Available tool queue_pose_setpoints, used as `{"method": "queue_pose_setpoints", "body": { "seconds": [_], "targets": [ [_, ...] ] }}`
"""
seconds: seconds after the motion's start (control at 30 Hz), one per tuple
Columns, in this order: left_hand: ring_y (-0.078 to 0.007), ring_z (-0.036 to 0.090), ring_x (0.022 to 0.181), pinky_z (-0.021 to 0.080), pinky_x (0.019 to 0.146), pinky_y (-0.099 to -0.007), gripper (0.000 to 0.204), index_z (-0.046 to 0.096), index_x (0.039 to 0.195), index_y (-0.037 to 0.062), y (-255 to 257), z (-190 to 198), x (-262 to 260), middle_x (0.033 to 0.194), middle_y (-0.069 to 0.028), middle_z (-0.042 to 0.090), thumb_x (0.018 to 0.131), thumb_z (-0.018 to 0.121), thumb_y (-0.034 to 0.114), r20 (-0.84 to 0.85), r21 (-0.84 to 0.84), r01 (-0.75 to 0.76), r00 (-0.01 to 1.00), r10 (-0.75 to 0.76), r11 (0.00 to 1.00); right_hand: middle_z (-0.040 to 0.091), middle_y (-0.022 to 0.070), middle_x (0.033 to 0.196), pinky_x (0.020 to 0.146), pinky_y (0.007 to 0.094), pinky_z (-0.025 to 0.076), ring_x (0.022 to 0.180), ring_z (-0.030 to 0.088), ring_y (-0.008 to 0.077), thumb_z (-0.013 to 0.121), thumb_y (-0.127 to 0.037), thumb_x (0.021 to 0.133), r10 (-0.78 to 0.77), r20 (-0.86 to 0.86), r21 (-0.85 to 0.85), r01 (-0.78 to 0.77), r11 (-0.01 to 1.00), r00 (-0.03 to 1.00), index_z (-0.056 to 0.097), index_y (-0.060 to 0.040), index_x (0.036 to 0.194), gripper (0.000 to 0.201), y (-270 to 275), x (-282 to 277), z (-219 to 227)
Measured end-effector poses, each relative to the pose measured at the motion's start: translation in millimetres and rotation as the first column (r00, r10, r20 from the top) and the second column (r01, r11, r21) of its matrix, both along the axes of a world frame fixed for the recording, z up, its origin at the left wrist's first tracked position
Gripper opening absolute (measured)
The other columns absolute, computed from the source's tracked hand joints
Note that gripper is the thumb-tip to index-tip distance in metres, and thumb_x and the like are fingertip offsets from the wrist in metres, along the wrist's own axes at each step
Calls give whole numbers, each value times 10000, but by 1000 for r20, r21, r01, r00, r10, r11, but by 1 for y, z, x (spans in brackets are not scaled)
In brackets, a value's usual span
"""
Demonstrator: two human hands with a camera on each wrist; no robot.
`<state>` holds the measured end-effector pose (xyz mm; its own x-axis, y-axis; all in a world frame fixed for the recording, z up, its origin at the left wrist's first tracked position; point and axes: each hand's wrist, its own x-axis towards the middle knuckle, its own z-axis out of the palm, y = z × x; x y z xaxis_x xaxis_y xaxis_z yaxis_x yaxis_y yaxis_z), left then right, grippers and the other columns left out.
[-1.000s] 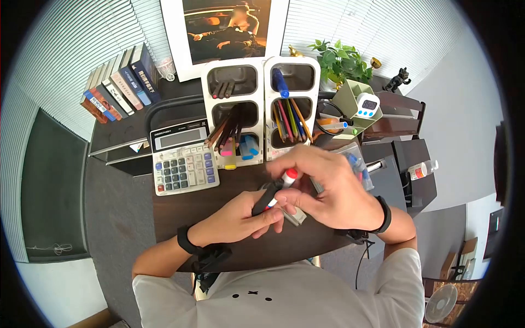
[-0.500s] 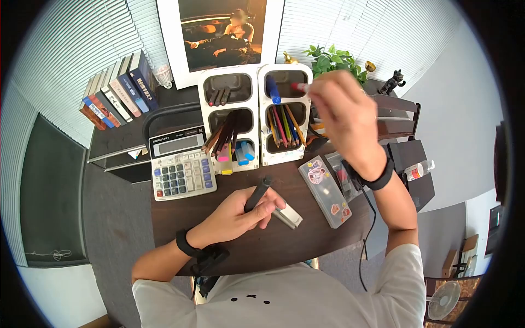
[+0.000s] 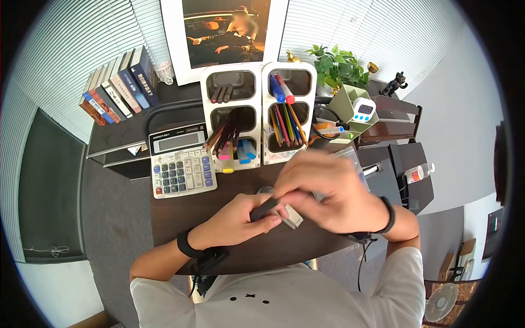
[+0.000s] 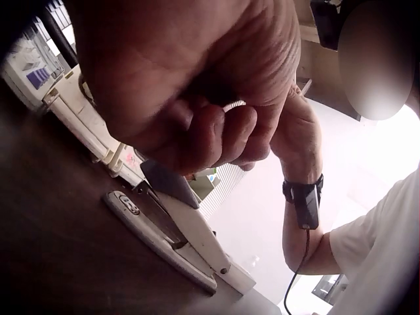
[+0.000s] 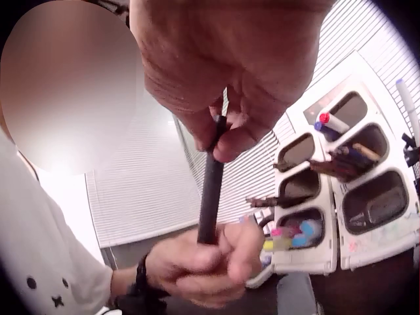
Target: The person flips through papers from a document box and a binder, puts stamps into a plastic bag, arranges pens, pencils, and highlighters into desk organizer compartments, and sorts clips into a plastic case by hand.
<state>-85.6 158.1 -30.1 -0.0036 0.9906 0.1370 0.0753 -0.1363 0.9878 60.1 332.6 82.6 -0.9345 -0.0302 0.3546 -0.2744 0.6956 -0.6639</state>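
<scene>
A slim black pen (image 3: pixel 264 209) is gripped by my left hand (image 3: pixel 232 223) low over the desk. My right hand (image 3: pixel 333 191) reaches in from the other side and pinches the pen's upper end; the right wrist view shows the black barrel (image 5: pixel 210 187) running between both hands. Below them lies a stapler (image 4: pixel 164 243), partly covered in the head view. In the back right compartment of the white organizer (image 3: pixel 303 101), a red marker (image 3: pixel 285 90) leans beside a blue marker (image 3: pixel 277 89).
A calculator (image 3: pixel 185 172) lies to the left. Pencils (image 3: pixel 286 124) and highlighters (image 3: pixel 227 163) fill other organizer compartments. Right of it stands a green holder (image 3: pixel 341 104) with a white timer (image 3: pixel 363 109). A plastic bottle (image 3: pixel 420 173) lies farther right.
My right hand has put the red marker into the organizer beside the blue one, then come back to the left hand and pinched the black pen. The left hand has kept its grip.
</scene>
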Motion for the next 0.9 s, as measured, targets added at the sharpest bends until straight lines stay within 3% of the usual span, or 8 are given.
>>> {"method": "queue_pose_setpoints", "body": {
  "seconds": [0.1,0.13,0.27,0.37,0.6,0.73,0.83,0.9],
  "targets": [
    [-57,523,663,442,617,-265,140,682,1124,15,0,-3,-6,754,10,618,1072,646,139,90,-91,17,996,-8,996,724,89,927,734,320,524,821,676,185,749,49,872,-292,-325,-36,297,954,899,702,0,899,73,21,8,32],
    [-57,523,663,442,617,-265,140,682,1124,15,-1,-3,-7,754,10,618,1072,646,139,92,-88,7,996,1,996,713,92,920,731,310,528,805,667,178,736,83,864,-291,-516,87,388,918,806,699,19,902,83,35,4,39],
    [-48,545,718,441,655,-238,156,701,1124,26,1,-4,-6,863,3,628,1088,635,162,119,-74,38,992,-29,997,680,94,946,688,326,554,769,669,214,758,106,853,-352,-645,327,661,675,678,708,2,974,167,54,-17,35],
    [-50,547,714,441,647,-241,156,701,1119,25,-1,-2,-5,857,3,629,1092,625,158,104,-52,45,994,-39,998,648,105,947,694,370,572,788,675,298,745,71,847,-216,-610,511,587,628,762,697,-8,979,161,70,-34,17],
    [-71,493,619,397,576,-269,79,689,1093,55,-5,1,-6,811,-9,674,1058,631,96,-38,16,12,999,-12,1000,660,130,984,756,422,574,873,694,332,666,75,846,-280,-509,567,562,602,814,679,8,994,163,60,-41,18],
    [-112,504,593,405,569,-289,79,693,1090,67,-16,39,-17,763,-24,662,1035,656,110,-153,26,-28,988,32,999,668,162,1019,810,446,571,923,695,364,650,86,856,-295,-434,651,523,550,851,682,32,1085,237,64,-47,10],
    [-117,629,745,469,639,-265,161,705,1141,41,-26,83,-31,916,-42,690,989,705,94,-453,140,-279,835,312,950,667,199,1085,861,466,563,991,679,405,662,77,882,-304,-330,595,447,668,894,648,37,1258,378,55,-47,10],
    [-204,664,829,513,716,-317,236,703,1178,59,-21,96,-51,1008,-68,683,945,732,86,-609,408,-369,571,550,835,673,192,1115,815,465,564,967,688,399,682,72,889,-333,-333,549,469,692,882,661,20,1262,377,46,-38,17]
  ]
}}
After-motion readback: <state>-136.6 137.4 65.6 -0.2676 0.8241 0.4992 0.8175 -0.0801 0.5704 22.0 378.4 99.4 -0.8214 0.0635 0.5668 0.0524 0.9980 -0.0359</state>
